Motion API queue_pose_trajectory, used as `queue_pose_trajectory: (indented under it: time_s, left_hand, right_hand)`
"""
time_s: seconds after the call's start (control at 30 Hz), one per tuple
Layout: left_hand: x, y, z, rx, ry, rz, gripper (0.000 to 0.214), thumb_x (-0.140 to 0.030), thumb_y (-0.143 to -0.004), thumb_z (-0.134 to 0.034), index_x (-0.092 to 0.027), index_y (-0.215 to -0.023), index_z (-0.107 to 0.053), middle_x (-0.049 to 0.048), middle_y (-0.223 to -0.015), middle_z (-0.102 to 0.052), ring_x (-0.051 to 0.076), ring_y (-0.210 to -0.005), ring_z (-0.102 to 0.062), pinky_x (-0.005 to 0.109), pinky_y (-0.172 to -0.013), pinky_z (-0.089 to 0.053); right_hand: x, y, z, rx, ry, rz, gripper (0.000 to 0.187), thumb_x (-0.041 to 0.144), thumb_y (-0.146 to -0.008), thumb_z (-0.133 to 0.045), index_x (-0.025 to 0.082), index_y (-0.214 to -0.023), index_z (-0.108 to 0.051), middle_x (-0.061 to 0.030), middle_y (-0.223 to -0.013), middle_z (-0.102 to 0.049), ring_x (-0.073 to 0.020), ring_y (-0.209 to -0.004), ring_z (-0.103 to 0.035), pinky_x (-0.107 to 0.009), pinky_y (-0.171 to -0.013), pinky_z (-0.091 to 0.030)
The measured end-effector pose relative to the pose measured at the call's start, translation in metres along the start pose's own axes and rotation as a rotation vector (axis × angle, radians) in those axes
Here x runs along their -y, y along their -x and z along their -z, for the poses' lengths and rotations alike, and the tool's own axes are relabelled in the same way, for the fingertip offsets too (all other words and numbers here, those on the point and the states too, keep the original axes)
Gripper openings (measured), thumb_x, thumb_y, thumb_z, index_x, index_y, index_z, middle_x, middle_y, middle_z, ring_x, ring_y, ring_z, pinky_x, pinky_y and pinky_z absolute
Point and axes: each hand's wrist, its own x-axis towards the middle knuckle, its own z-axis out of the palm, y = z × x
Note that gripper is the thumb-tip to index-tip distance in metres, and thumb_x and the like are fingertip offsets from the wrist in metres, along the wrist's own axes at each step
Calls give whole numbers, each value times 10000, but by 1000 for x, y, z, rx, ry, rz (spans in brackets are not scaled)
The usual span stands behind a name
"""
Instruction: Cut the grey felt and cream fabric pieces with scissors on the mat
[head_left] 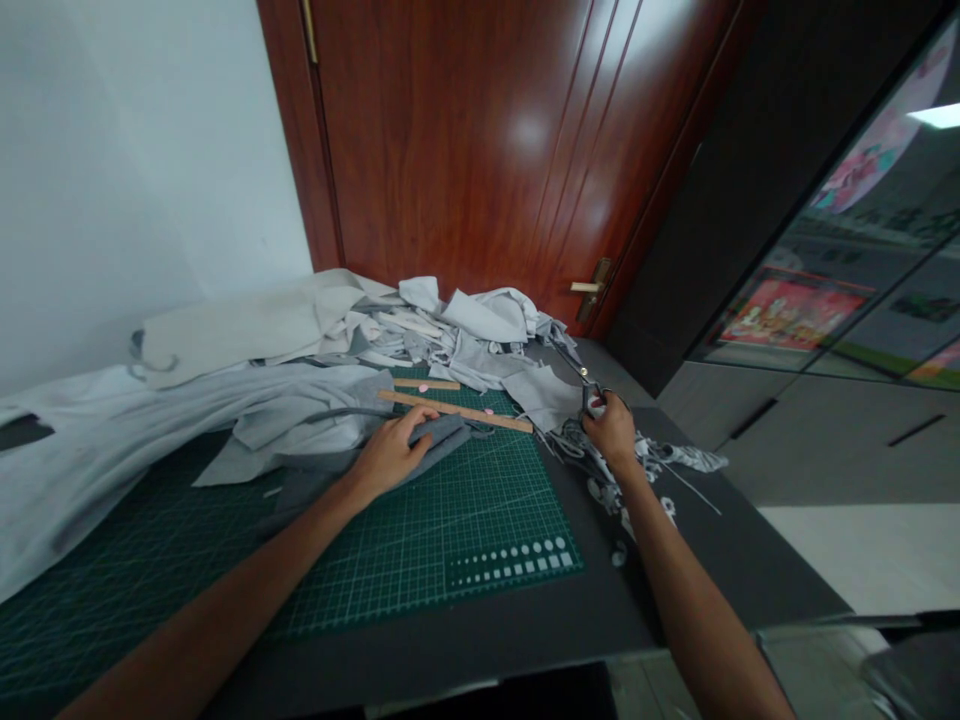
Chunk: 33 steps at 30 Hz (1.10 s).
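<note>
dark-handled metal scissors (pixel 584 373) are gripped by the right hand (pixel 612 430); rumpled dark-grey cloth (pixel 448 438) on the green gridded cutting mat (pixel 480 505) is touched by the loosely spread left hand (pixel 391 452). the cloth is best smoothed flat before cutting.

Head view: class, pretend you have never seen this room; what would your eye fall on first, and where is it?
Probably the glossy red-brown door, filling the upper middle. Next might come the green cutting mat on the dark table, with pale cloth heaped along its far side. Right of the mat, the right hand holds scissors.
</note>
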Motion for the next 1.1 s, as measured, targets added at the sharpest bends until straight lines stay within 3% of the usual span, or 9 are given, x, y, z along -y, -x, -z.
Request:
queue_pose_trajectory:
  time_s: [0.1, 0.3, 0.53, 0.73, 0.93, 1.1]
  left_hand:
    - [2, 0, 0, -9, -14, 7, 301, -258, -869, -448, -237, -1142, -573, 58, -1137, -719, 262, -1033, -692, 406, -962, -518]
    - [5, 0, -1, 19, -23, 13, 307, -272, -887, -450, -225, -1165, -569, 62, -1158, -712, 268, -1060, -686, 413, -968, -512]
    - [5, -1, 0, 19, -33, 19, 300, -271, -892, -443, -210, -1152, -580, 71, -1149, -713, 274, -1053, -688, 421, -964, -512]
    - [5, -1, 1, 24, -23, 2, 273, -280, -910, -446, -226, -1126, -603, 59, -1134, -722, 259, -1040, -688, 398, -958, -507]
    - [7, -2, 0, 51, -22, 36, 281, -293, -900, -442, -221, -1126, -593, 71, -1145, -716, 272, -1059, -681, 406, -946, -502]
    - [12, -3, -2, 107, -36, 61, 282, -293, -887, -459, -232, -1132, -583, 66, -1148, -713, 272, -1076, -673, 396, -949, -497]
  right_hand:
    - [-10, 0, -6, 74, 84, -47, 426, 259, -762, -615, 90, -1153, -615, -187, -1048, -699, -305, -980, -648, -369, -847, -462]
    - [-19, -2, -5, 235, 208, -89, 250, 336, -764, -676, 135, -905, -720, -154, -930, -736, -270, -940, -685, -297, -806, -459]
    - [-20, -10, 13, 214, 298, -229, 496, 434, -873, -556, 43, -1138, -706, -235, -1063, -728, -318, -1057, -685, -310, -825, -482]
    - [-38, -9, 24, 308, 355, -313, 499, 461, -848, -582, 27, -1016, -762, -264, -1019, -738, -358, -1022, -703, -329, -770, -510]
    - [-46, -14, 18, 434, 388, -292, 524, 477, -874, -541, 34, -1031, -772, -256, -990, -747, -341, -1023, -714, -327, -784, -523]
    - [-54, -18, 20, 503, 374, -211, 395, 456, -820, -645, 104, -929, -788, -196, -903, -765, -298, -944, -733, -291, -742, -518]
